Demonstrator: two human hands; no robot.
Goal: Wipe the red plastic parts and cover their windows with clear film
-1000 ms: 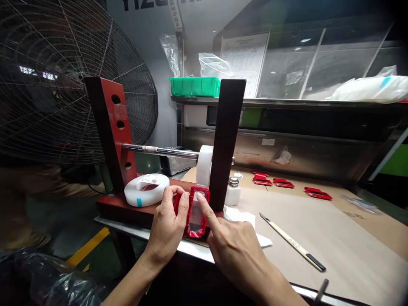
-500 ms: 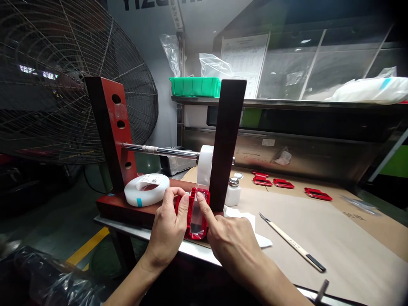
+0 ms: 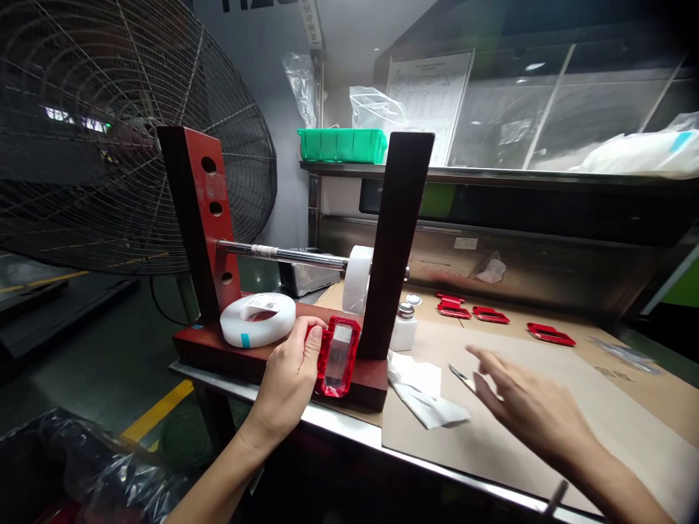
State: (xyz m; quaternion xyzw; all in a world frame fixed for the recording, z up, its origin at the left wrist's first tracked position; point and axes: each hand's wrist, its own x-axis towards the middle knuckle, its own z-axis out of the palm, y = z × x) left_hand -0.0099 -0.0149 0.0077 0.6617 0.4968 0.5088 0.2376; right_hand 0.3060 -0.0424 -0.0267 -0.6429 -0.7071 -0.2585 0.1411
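In my left hand [image 3: 290,371] is a red plastic frame [image 3: 354,356] with a clear window, pinched at its left edge between thumb and fingers. Clear film with a glossy sheen lies over the window. My right hand [image 3: 532,407] hovers open above the table, fingers apart and slightly blurred. Below it lies a craft knife [image 3: 460,375]; its blade end shows, while the hand covers the handle. Just behind the red frame, a roll of clear film [image 3: 357,280] sits on the metal rod [image 3: 295,256] of a wooden stand [image 3: 396,240].
A second film roll [image 3: 256,331] lies on the stand's base. Right of the stand are a white pump bottle [image 3: 403,331] and crumpled white tissue [image 3: 426,393]. Several red frames [image 3: 550,334] lie farther back on the brown paper [image 3: 426,451]. A large fan [image 3: 218,109] stands at left.
My right hand has left the red frame and moved right, over the craft knife. The left hand still holds the frame, now slightly tilted. The view has shifted a little.
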